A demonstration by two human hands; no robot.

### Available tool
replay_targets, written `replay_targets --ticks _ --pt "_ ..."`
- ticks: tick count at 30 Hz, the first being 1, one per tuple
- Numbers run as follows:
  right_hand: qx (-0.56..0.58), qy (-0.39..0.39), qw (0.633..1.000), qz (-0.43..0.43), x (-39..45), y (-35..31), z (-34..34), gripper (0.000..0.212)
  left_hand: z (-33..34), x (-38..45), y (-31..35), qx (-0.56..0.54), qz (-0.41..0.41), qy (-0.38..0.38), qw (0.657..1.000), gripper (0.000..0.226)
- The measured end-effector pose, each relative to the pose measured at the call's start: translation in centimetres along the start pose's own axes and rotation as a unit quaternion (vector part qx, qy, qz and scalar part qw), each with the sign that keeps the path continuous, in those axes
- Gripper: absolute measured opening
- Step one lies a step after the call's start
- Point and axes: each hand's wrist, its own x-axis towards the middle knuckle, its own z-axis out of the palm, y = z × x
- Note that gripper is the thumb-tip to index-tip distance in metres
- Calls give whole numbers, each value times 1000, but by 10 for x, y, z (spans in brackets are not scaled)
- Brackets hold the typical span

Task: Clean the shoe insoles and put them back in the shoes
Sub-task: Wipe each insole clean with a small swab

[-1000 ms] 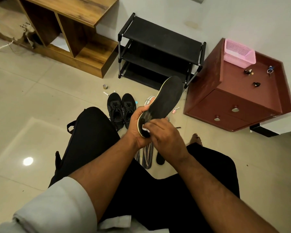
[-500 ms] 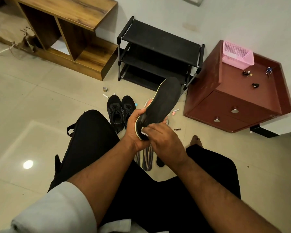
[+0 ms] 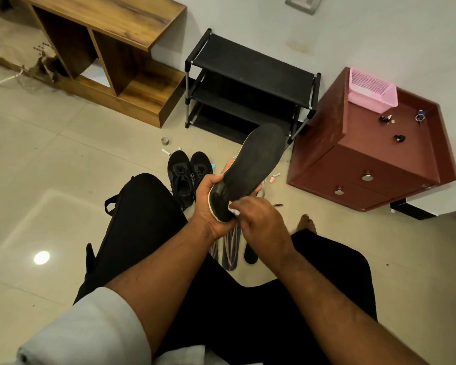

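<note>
A dark insole (image 3: pixel 250 167) with a pale edge is held up in front of a seated person, above their lap, its heel end low and near, its toe end tilted up and away toward the right; the left hand (image 3: pixel 208 206) is curled around the heel end, thumb over the top face and fingers beneath; the right hand (image 3: pixel 261 225) is closed on a small white cloth or wipe (image 3: pixel 233 210), pressing it against the heel area of the insole, most of the cloth hidden under the fingers; both forearms are bare, and a rolled pale sleeve (image 3: pixel 84 330) shows on the left arm; the person wears black trousers (image 3: pixel 248 312), and a bare foot (image 3: pixel 306 222) rests on the tiled floor (image 3: pixel 50 167); just beyond the left hand a pair of black laced shoes (image 3: pixel 188 172) stands side by side on the floor; below the hands, between the knees, two striped insoles (image 3: pixel 231 248) and one dark insole (image 3: pixel 249 255) lie on the floor; farther off, a black shoe rack (image 3: pixel 248 83) stands against the wall, a wooden shelf unit (image 3: pixel 111 56) to its left, a reddish-brown cabinet (image 3: pixel 366 159) to its right carrying a pink basket (image 3: pixel 371 90).
</note>
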Motion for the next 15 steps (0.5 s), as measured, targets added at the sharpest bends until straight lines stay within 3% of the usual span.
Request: replay_targets --ticks 4,9,12,15 --pt "5 27 999 27 10 15 -3 16 3 -5 1 25 -19 -27 999 38" --pt "-6 67 993 99 31 30 -20 15 5 -6 2 52 -12 -43 998 51" --pt "14 43 992 121 25 18 -19 17 7 -6 1 32 -20 -60 998 45" --pt "80 -52 982 164 12 -2 -16 18 7 -6 4 14 -31 -64 997 49"
